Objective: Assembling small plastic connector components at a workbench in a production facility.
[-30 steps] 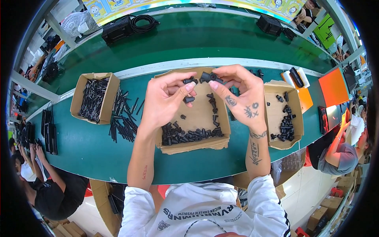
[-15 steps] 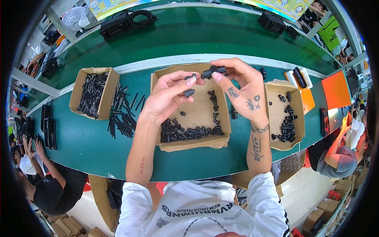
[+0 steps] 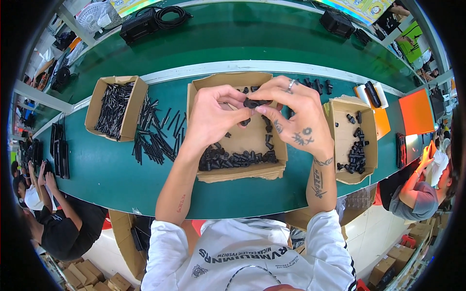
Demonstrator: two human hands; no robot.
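Above the middle cardboard box point(image 3: 238, 173), both hands meet at one small black plastic fitting point(image 3: 252, 103). My left hand point(image 3: 218, 114) pinches its left end between thumb and fingers. The thumb and index finger of my right hand point(image 3: 298, 116) grip its right end; a ring shows on that hand. Fingers cover much of the fitting. Just under my left fingertips a second black piece point(image 3: 245, 122) shows; whether it is held there I cannot tell. Many black fittings point(image 3: 233, 161) lie heaped along the box's near side, with more up its right side.
On the left stands a cardboard box point(image 3: 130, 114) of thin black rods point(image 3: 114, 109); loose rods point(image 3: 154, 145) lie beside it. A right-hand box point(image 3: 342, 175) holds more fittings point(image 3: 357, 157). Several fittings point(image 3: 318, 86) stand behind my right hand. Co-workers sit at both sides.
My hands have come together, and the fitting in my right hand has moved down and left to my left fingers. My right hand has turned more palm-down.
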